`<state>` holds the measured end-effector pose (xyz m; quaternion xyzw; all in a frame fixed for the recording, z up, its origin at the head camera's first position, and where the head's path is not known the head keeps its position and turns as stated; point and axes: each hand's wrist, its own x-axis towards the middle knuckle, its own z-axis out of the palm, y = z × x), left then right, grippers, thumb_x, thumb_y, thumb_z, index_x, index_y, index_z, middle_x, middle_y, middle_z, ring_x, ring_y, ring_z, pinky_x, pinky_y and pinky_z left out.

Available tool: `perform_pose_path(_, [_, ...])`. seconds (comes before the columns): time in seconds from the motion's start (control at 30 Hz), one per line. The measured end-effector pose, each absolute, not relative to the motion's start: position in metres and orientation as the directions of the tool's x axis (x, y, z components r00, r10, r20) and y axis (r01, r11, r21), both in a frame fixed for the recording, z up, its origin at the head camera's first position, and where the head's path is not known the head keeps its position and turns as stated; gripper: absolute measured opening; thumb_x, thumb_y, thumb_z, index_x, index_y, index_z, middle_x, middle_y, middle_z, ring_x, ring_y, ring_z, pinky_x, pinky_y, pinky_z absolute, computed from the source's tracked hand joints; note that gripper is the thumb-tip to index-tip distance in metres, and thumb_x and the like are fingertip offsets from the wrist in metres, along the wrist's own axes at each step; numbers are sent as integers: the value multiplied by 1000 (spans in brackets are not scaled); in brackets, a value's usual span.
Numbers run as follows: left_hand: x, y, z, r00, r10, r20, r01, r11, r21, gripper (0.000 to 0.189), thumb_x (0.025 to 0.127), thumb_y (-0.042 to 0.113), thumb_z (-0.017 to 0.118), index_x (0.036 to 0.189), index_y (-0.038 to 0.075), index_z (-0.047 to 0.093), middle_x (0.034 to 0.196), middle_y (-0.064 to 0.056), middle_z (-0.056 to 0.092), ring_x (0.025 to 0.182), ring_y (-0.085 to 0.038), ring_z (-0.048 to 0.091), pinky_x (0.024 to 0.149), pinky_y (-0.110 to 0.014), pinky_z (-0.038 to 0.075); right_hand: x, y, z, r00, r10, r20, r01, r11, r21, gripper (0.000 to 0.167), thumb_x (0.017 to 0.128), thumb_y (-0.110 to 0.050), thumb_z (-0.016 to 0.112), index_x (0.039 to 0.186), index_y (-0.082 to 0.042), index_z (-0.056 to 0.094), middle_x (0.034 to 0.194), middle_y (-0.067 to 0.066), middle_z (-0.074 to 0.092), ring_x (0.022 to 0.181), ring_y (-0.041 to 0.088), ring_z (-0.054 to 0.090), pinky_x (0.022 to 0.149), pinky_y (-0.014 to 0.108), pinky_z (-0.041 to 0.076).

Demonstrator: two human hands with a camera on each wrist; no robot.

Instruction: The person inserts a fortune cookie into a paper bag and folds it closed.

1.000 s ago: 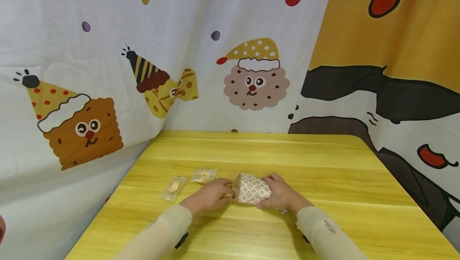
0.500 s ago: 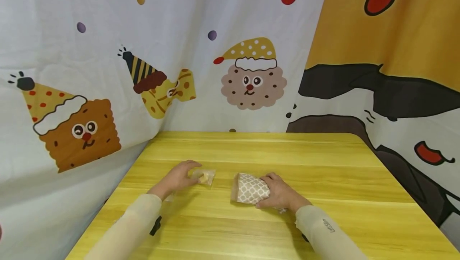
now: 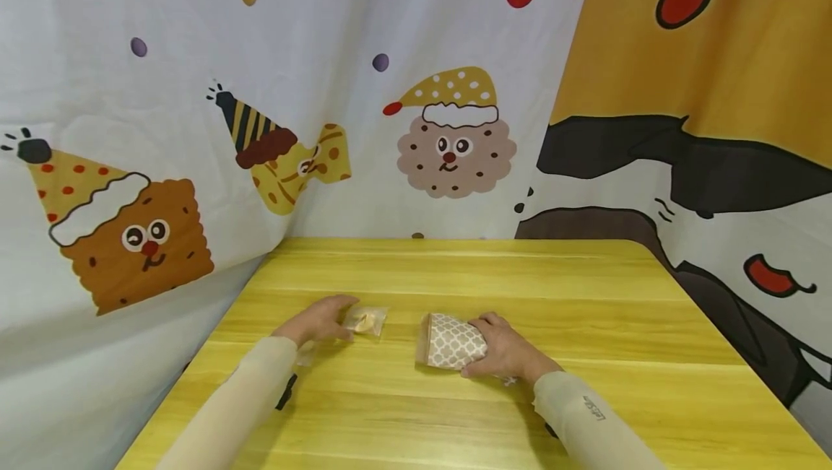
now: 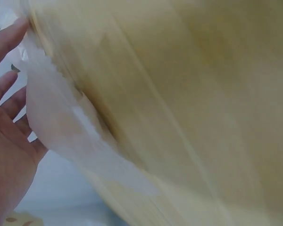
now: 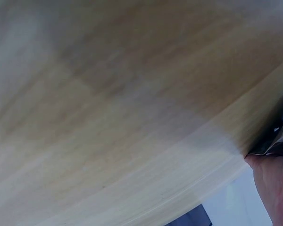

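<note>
My right hand point(image 3: 503, 347) grips the closed end of a small tan pouch point(image 3: 457, 342) with a white lattice pattern. The pouch lies on its side, its plain tan mouth facing left. In the right wrist view only part of the right hand point(image 5: 276, 186) shows at the right edge. My left hand point(image 3: 321, 320) reaches over the left end of a clear packet point(image 3: 367, 321) holding a small yellowish piece. Its thumb and fingers are spread about that end. A second clear packet point(image 3: 304, 354) lies partly hidden below the left wrist; its wrapper point(image 4: 80, 122) looms large in the left wrist view.
The yellow wood-grain table point(image 3: 416, 419) extends around both hands. Behind and to the left hangs a white curtain point(image 3: 338, 37) printed with cartoon biscuits. A darker patterned part point(image 3: 682, 80) hangs at the right.
My left hand has left the pouch's mouth, moved left, and now spreads at the left end of the farther packet. The right hand stays on the pouch.
</note>
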<state>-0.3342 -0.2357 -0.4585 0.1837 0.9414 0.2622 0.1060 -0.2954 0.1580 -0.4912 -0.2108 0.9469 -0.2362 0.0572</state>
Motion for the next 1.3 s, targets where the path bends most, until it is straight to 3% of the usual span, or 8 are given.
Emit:
perform_pose_path(0.3, [-339,-229,-466,-916,378,-136,241,787,567,75,82,8,81,148,2,44,144,-16,51,132,-36,46,106,-52,39,-292,155,-490,-905,-425,-13,-363,788,-498,96,66,-55,88,142,-9,50,136,11,44,118,29,47,97,51,44])
perform_pose_path(0.6, [-338,-232,-467,-916,400,-2,346,796,497,56,80,23,84,126,-2,64,118,-13,62,106,-29,58,92,-49,49,-295,153,-491,-904,-428,-22,-366,798,-479,97,65,-58,86,143,-11,50,138,10,43,120,28,47,98,50,44])
perform_pose_path(0.83, [-329,-219,-457,-912,403,82,379,748,545,52,80,35,84,122,9,68,119,-5,58,113,-29,55,95,-50,48,-294,154,-492,-909,-417,-23,-357,803,-478,96,66,-57,86,142,-12,50,138,9,43,119,27,47,97,49,45])
perform_pose_path(0.97, [-316,-204,-453,-881,452,140,442,681,583,52,82,35,83,123,9,66,117,0,57,114,-28,54,98,-52,46,-295,155,-493,-910,-414,-19,-356,804,-476,96,66,-57,87,142,-12,50,139,10,43,121,29,47,98,50,44])
perform_pose_path(1.13, [-305,-188,-458,-846,498,192,513,660,548,50,83,35,81,123,9,66,117,3,57,115,-26,53,98,-50,47,-295,158,-494,-907,-420,-16,-362,800,-478,98,66,-59,86,143,-12,49,139,10,42,122,30,46,98,50,44])
perform_pose_path(1.3, [-301,-178,-464,-835,520,178,524,657,541,51,84,35,80,125,9,65,120,1,56,116,-26,52,98,-49,47,-295,160,-493,-900,-436,-9,-378,791,-481,98,67,-59,85,143,-9,48,139,12,42,123,32,45,99,52,43])
